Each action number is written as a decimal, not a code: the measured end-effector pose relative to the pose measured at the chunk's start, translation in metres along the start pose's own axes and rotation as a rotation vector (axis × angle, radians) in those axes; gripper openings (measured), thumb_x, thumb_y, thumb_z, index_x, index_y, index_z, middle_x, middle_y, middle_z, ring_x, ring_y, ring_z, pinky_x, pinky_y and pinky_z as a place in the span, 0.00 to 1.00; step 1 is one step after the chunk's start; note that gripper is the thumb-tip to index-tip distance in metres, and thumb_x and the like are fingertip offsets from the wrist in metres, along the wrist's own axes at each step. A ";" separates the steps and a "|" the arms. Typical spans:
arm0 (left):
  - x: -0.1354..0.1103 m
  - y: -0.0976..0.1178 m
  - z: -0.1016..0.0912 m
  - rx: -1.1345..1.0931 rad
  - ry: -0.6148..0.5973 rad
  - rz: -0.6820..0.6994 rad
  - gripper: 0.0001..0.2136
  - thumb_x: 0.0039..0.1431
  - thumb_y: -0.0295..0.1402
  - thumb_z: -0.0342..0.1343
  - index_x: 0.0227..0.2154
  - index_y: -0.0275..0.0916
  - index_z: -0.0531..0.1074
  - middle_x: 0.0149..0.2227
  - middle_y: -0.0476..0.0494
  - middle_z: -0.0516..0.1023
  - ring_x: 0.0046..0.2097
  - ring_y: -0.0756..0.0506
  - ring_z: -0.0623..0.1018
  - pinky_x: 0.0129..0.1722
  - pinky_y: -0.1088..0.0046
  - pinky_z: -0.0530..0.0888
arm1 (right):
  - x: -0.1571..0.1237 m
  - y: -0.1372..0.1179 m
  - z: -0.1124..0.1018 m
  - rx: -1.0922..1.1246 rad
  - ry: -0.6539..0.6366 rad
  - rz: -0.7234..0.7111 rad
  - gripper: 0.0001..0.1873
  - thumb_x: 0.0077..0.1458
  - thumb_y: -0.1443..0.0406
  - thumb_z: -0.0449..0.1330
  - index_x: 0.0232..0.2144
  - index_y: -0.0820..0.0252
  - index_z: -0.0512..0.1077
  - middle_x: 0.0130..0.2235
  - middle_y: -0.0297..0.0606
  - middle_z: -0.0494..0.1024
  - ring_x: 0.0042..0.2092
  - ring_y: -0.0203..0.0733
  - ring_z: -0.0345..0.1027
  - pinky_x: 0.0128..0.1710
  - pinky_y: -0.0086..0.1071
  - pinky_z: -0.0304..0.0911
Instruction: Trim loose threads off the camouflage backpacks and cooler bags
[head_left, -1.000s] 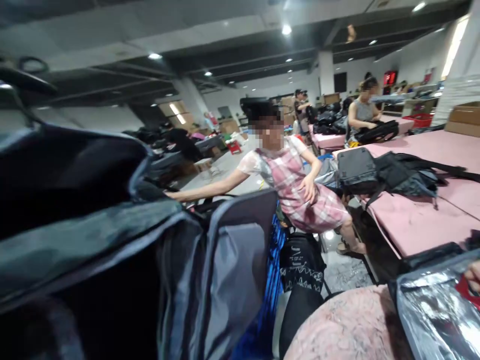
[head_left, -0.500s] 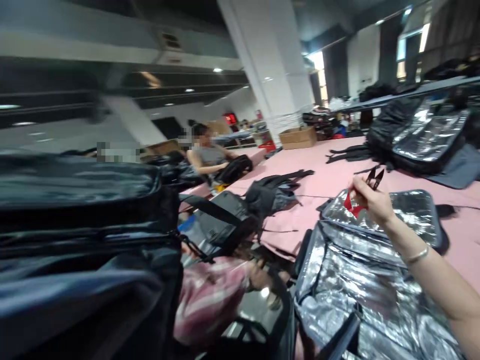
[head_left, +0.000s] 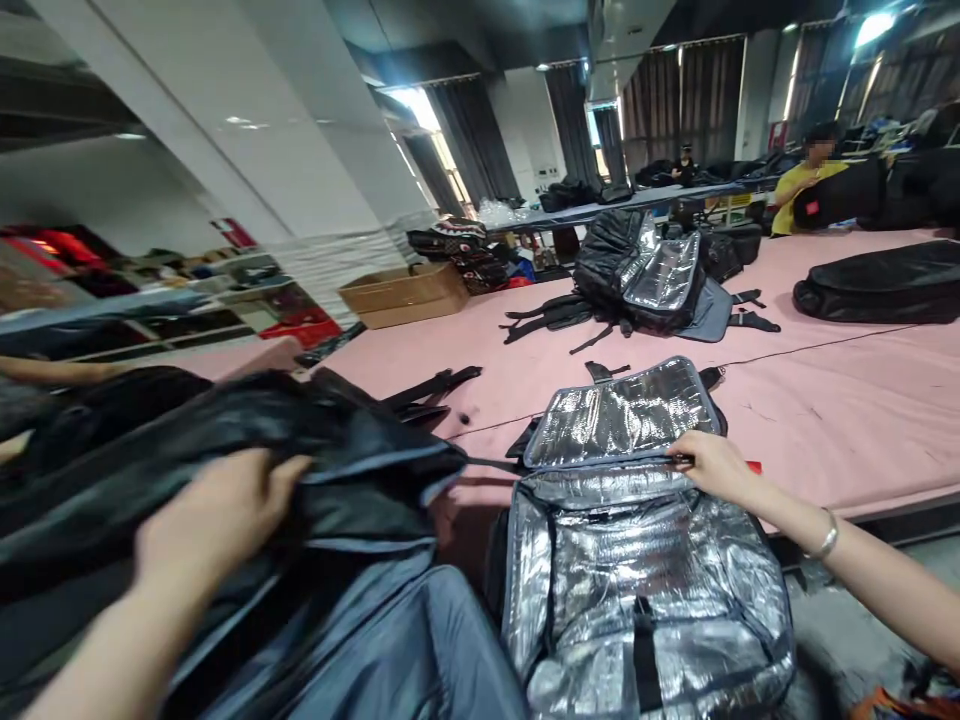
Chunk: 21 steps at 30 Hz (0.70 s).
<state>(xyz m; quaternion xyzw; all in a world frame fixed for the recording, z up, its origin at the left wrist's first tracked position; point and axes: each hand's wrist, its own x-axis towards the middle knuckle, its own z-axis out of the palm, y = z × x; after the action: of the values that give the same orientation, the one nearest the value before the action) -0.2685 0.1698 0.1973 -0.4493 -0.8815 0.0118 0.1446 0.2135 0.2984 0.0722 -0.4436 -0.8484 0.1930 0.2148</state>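
Observation:
My left hand is closed on the black fabric of a dark bag that lies bunched at the lower left, its grey-blue lining showing below. My right hand rests at the back rim of an open bag with silver foil lining, where the foil lid hinges up onto the pink table. Its fingers are curled, and a red bit of the small snips shows just behind them. A bracelet sits on my right wrist.
Farther back on the table lie another open foil-lined black bag, loose black straps, a cardboard box and a long black bag. A person in a yellow shirt sits at the far right. A white pillar stands at the left.
The view has swung right from the co-workers to the pink table. My right hand came down from the air with the snips to the foil bag's rim. My left hand now grips the dark bag.

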 end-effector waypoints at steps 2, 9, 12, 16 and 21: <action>0.002 0.027 0.029 0.058 -0.199 0.194 0.12 0.57 0.37 0.49 0.37 0.35 0.70 0.39 0.44 0.76 0.44 0.42 0.74 0.41 0.65 0.68 | 0.004 -0.016 0.009 -0.112 -0.024 -0.032 0.14 0.50 0.70 0.55 0.39 0.54 0.74 0.42 0.35 0.75 0.42 0.41 0.69 0.39 0.31 0.62; -0.044 0.117 0.100 -0.111 -0.113 0.354 0.18 0.60 0.34 0.38 0.49 0.35 0.64 0.50 0.35 0.70 0.50 0.39 0.70 0.44 0.65 0.68 | 0.041 -0.042 0.040 -0.247 -0.158 0.044 0.17 0.49 0.74 0.52 0.39 0.56 0.73 0.40 0.39 0.75 0.41 0.43 0.68 0.34 0.31 0.59; -0.066 0.150 0.100 -0.468 0.111 0.554 0.17 0.61 0.38 0.39 0.46 0.38 0.66 0.47 0.39 0.72 0.50 0.44 0.69 0.51 0.68 0.64 | 0.057 -0.037 0.042 -0.231 -0.223 0.095 0.09 0.52 0.68 0.54 0.32 0.56 0.74 0.34 0.38 0.76 0.37 0.42 0.69 0.31 0.29 0.58; -0.077 0.193 0.097 -0.686 0.118 0.726 0.16 0.61 0.40 0.42 0.45 0.41 0.68 0.45 0.43 0.73 0.48 0.46 0.69 0.50 0.70 0.64 | 0.069 -0.030 0.038 -0.182 -0.310 0.123 0.09 0.52 0.61 0.57 0.24 0.57 0.73 0.26 0.33 0.75 0.29 0.38 0.67 0.26 0.26 0.53; -0.074 0.227 0.100 -0.596 0.003 0.718 0.15 0.60 0.42 0.42 0.36 0.46 0.74 0.38 0.47 0.77 0.40 0.45 0.72 0.39 0.67 0.64 | 0.058 -0.033 0.038 -0.169 -0.261 0.136 0.08 0.53 0.60 0.57 0.29 0.57 0.72 0.30 0.34 0.75 0.32 0.39 0.67 0.28 0.27 0.54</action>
<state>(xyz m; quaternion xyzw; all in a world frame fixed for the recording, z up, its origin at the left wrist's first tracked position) -0.0748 0.2570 0.0496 -0.7479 -0.6350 -0.1935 -0.0028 0.1415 0.3244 0.0688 -0.4876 -0.8504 0.1910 0.0509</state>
